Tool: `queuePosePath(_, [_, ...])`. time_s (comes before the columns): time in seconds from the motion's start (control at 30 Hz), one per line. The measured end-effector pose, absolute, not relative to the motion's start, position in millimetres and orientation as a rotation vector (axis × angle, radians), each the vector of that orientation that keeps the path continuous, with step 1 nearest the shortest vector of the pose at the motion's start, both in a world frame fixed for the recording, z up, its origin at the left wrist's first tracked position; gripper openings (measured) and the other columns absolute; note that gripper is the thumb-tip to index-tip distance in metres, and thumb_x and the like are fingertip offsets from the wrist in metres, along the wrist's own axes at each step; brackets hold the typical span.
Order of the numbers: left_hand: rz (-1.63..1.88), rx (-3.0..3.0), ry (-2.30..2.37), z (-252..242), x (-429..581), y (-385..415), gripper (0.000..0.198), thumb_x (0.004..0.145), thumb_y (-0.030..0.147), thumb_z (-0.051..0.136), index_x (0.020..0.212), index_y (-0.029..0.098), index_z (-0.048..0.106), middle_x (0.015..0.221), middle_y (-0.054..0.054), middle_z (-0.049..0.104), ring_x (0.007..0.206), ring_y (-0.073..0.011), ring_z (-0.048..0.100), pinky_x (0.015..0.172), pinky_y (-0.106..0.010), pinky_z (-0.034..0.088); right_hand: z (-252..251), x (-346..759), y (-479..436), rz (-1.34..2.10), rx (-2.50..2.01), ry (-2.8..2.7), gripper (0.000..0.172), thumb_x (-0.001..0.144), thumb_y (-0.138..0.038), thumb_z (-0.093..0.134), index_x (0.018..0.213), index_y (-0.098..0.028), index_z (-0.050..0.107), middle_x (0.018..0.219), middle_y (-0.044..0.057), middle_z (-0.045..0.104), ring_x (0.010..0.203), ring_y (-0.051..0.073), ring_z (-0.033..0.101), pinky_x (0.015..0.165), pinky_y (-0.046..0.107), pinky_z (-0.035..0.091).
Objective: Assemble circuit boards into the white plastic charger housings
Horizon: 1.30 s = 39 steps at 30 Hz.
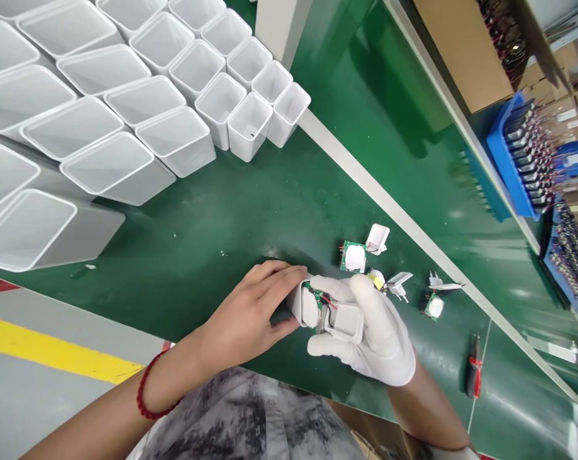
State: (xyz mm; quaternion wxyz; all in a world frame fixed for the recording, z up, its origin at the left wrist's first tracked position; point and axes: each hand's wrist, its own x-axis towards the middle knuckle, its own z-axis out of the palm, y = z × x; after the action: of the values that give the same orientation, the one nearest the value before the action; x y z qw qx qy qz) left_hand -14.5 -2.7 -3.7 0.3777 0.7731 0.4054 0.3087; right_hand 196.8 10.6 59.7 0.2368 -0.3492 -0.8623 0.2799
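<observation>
My bare left hand (253, 306), with a red cord round the wrist, grips the left end of a small white plastic housing (302, 305) on the green bench. A green circuit board with a white disc and red wires sits in it. My right hand (372, 335), in a white glove, is closed on the open white cover half (346, 319) of the same assembly. Both hands hold it just above the mat near the front edge.
Several loose circuit boards and white plug parts (354, 255) (435, 305) lie right of my hands. A red-handled screwdriver (474, 369) lies farther right. Rows of empty white plastic tubs (174, 137) fill the far left. Blue trays (506, 150) of wired parts stand beyond the bench rail.
</observation>
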Motion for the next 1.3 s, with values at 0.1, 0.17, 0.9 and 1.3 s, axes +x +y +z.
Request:
queuePosePath(0.1, [0.807, 1.968, 1.039, -3.5, -13.7, -2.7, 0.057, 0.085, 0.015, 0.065, 0.136, 0.019, 0.039, 0.13, -0.011, 0.063, 0.118, -0.0272, 0.054, 0.098, -0.042, 0.05, 63.2, 190.7, 15.4, 0.788, -0.938, -2.431, 0.092, 0.09, -0.029, 0.065, 0.158, -0.021, 0.003, 0.089, 0.006, 0.073, 0.089, 0.024, 0.07, 0.082, 0.04, 0.06])
queuePosePath(0.17, [0.813, 1.966, 1.04, -2.8, -13.6, -2.7, 0.056, 0.085, 0.016, 0.065, 0.135, 0.019, 0.04, 0.128, -0.011, 0.063, 0.116, -0.027, 0.055, 0.096, -0.042, 0.05, 65.2, 189.2, 16.8, 0.791, -0.99, -2.445, 0.092, 0.09, -0.032, 0.065, 0.158, -0.025, 0.003, 0.099, 0.008, 0.073, 0.091, 0.024, 0.069, 0.082, 0.04, 0.06])
queuePosePath(0.9, [0.777, 1.4, 0.979, 32.2, -14.3, -10.4, 0.05, 0.092, 0.036, 0.057, 0.14, 0.027, 0.049, 0.143, -0.008, 0.054, 0.125, -0.0266, 0.058, 0.1, -0.037, 0.054, 37.1, 173.5, -27.1, 1.738, -1.28, -1.146, 0.073, 0.083, -0.05, 0.069, 0.146, -0.027, 0.043, 0.134, 0.009, 0.059, 0.118, 0.028, 0.058, 0.104, 0.048, 0.047])
queuePosePath(1.3, [0.974, 1.015, 0.989, 25.3, 11.3, -16.9, 0.036, 0.09, 0.036, 0.062, 0.123, 0.023, 0.068, 0.124, -0.008, 0.068, 0.111, -0.0201, 0.066, 0.095, -0.028, 0.055, 23.7, 174.5, -23.5, 1.738, -1.183, -0.946, 0.06, 0.072, -0.042, 0.08, 0.127, -0.026, 0.064, 0.124, 0.006, 0.065, 0.116, 0.026, 0.058, 0.104, 0.043, 0.044])
